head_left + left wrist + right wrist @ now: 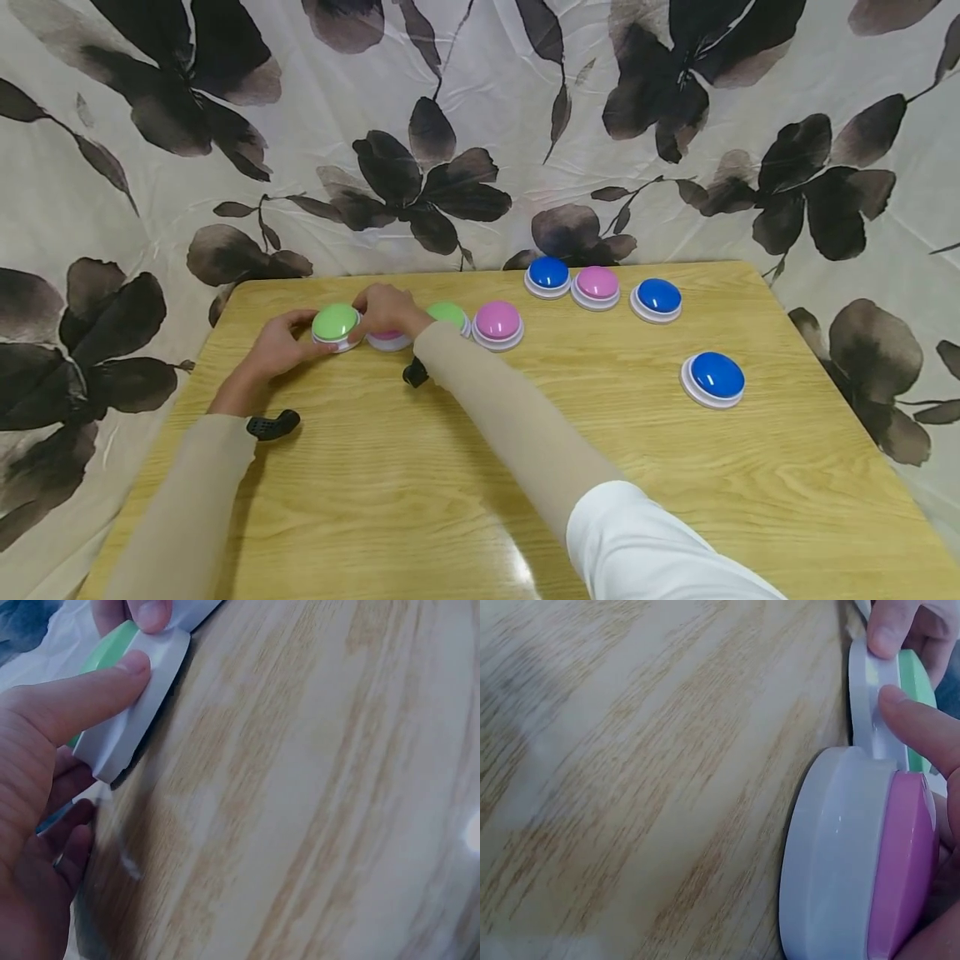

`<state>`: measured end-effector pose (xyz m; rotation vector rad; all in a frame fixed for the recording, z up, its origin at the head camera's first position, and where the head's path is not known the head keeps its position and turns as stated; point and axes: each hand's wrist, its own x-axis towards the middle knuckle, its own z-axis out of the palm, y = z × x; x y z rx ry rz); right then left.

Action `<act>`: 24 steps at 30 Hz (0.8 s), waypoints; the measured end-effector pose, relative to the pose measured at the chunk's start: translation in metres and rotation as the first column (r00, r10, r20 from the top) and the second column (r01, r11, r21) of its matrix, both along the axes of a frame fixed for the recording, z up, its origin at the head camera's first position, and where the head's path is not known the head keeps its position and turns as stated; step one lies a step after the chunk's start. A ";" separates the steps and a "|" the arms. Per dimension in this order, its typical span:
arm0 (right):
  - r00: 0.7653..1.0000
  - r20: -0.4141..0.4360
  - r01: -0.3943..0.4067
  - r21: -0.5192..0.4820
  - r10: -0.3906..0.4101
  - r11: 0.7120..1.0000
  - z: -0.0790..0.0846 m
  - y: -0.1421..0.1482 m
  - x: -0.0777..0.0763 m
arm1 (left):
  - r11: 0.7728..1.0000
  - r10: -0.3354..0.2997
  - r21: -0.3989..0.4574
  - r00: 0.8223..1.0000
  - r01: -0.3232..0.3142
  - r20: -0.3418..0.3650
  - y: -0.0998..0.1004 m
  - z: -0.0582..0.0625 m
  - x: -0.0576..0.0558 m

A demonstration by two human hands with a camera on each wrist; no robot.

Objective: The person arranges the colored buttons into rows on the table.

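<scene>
Green button (335, 321), one, held between left hand (281, 347) and right hand (386, 308). Pink button (836, 855), one, beside right hand.

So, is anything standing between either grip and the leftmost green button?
Nothing visible is: the left grip and right grip both touch the leftmost green button. The neighbouring pink button sits beside it, partly hidden behind the right grip from above.
</scene>
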<state>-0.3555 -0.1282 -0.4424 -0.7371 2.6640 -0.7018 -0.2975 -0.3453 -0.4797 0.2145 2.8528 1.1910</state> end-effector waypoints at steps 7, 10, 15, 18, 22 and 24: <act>1.000 -0.023 -0.017 0.015 0.018 1.000 -0.005 -0.001 0.001 | 1.000 -0.005 -0.001 1.000 0.005 -0.002 0.000 -0.003 0.005; 0.999 -0.012 -0.035 -0.021 0.035 0.999 -0.002 0.005 -0.002 | 1.000 -0.014 0.010 1.000 0.014 0.010 0.002 -0.004 0.006; 0.997 0.015 -0.077 -0.188 0.081 0.979 0.009 0.024 -0.013 | 1.000 -0.004 0.009 1.000 0.003 0.016 0.003 -0.006 0.007; 0.996 0.022 -0.081 -0.249 0.089 0.965 0.018 0.041 -0.018 | 1.000 -0.007 0.010 1.000 0.007 0.015 0.004 -0.004 0.006; 0.997 -0.009 -0.073 -0.239 0.073 0.968 0.029 0.066 -0.020 | 1.000 -0.018 0.016 0.999 0.017 0.034 0.003 0.000 0.006; 0.997 -0.029 -0.076 -0.227 0.071 0.971 0.032 0.077 -0.021 | 1.000 -0.010 0.005 0.999 0.010 0.051 0.000 0.002 0.007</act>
